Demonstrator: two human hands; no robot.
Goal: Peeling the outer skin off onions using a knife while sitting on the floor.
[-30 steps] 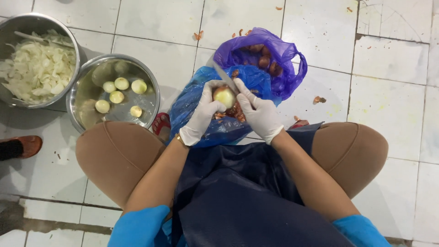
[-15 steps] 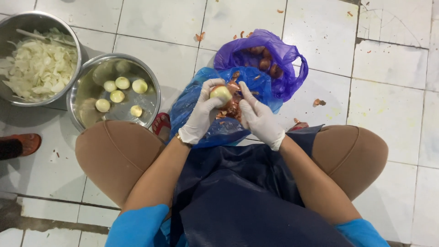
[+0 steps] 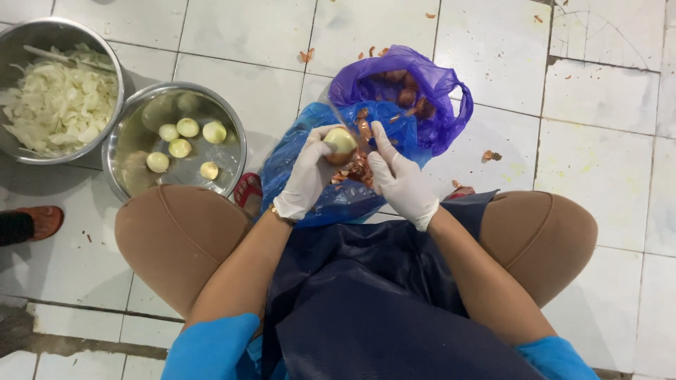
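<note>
2 gloved hands, left hand [image 3: 307, 174], right hand [image 3: 398, 176], 1 onion [image 3: 341, 141], 2 steel bowls [image 3: 229, 130]

The floor [image 3: 493, 49] is laid with pale square tiles, scuffed and stained, with one cracked at the far right corner. Two steel bowls sit on it side by side at the left, rims close together: one [image 3: 14, 42] heaped with sliced white onion, the other [image 3: 236, 137] holding a few peeled onions. A blue plastic bag [image 3: 289, 162] and a purple plastic bag [image 3: 443, 91] lie bunched together on the tiles. Scraps of reddish onion skin [image 3: 490, 155] are scattered around them.
</note>
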